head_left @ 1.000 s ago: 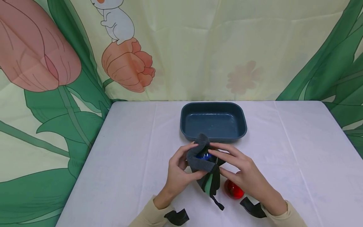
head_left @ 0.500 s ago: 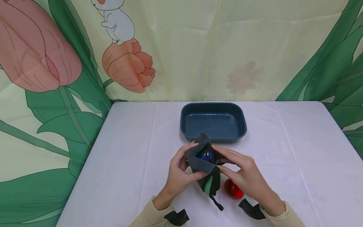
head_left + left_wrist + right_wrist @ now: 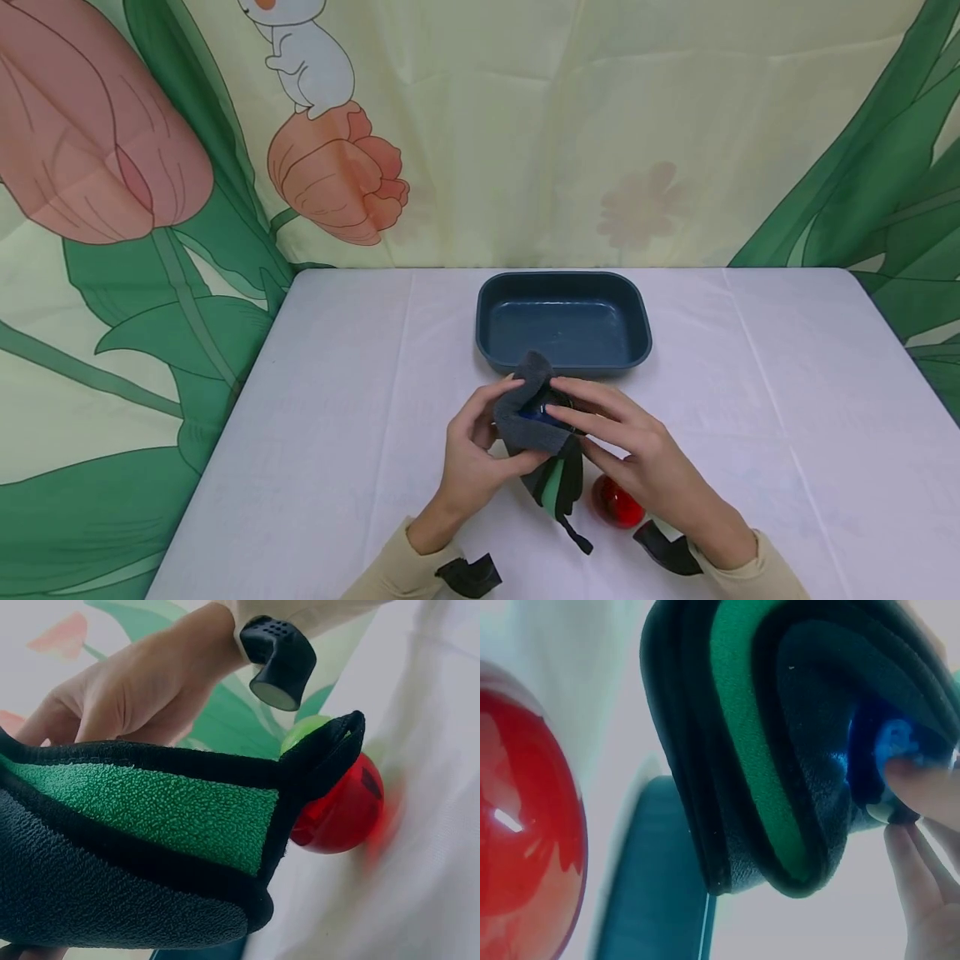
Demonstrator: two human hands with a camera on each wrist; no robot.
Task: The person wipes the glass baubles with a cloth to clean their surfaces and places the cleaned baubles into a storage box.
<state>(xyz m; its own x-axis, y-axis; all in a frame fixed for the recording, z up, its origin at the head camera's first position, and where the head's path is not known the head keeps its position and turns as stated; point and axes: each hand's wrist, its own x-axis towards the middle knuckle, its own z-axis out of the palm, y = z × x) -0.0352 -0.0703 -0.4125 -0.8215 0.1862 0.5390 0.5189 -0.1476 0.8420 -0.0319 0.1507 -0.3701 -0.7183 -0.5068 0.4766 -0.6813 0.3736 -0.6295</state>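
A dark grey cloth (image 3: pixel 521 425) with black edging, a green strip and a hanging loop is folded around a shiny blue ball (image 3: pixel 896 742). My left hand (image 3: pixel 474 458) grips the cloth from the left, its thumb at the near side. From the right, my right hand (image 3: pixel 645 450) holds the ball at the opening of the cloth, fingers bent over its top. The cloth and the fingers hide much of the ball. Below the right hand, a glossy red ball (image 3: pixel 618 502) rests on the table; it looks large in the right wrist view.
A dark blue rectangular tub (image 3: pixel 487 333) stands just beyond the hands, with nothing seen inside. White cloth covers the table (image 3: pixel 337 417). A printed curtain (image 3: pixel 510 167) hangs behind the far edge. Each wrist carries a black camera mount (image 3: pixel 468 575).
The right fingers shifted back from the blue ball, showing more of it, and now reach over its top again. The left hand keeps its hold on the cloth.
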